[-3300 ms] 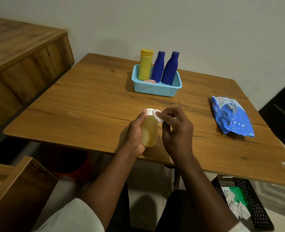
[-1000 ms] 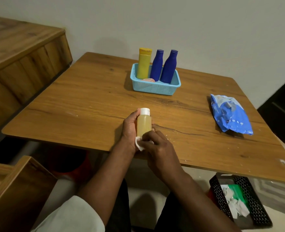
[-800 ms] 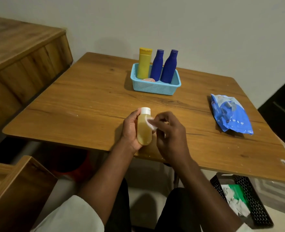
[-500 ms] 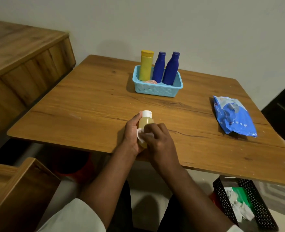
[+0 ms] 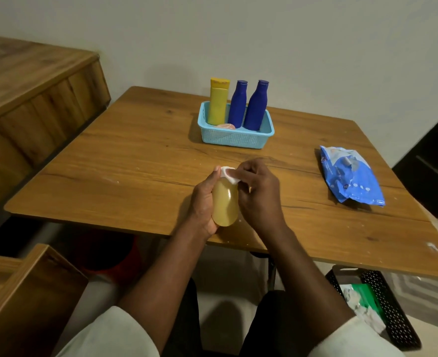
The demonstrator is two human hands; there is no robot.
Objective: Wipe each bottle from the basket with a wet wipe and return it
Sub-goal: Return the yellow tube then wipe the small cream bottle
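left hand [image 5: 204, 202] wraps the amber bottle [image 5: 225, 202] | right hand [image 5: 257, 193] pinches the wet wipe [image 5: 230, 175] against its cap end | step, I judge: wiping the top; next, return it to the basket [image 5: 234, 136] beyond my hands | long axis runs away from me, cap toward the basket, base toward me
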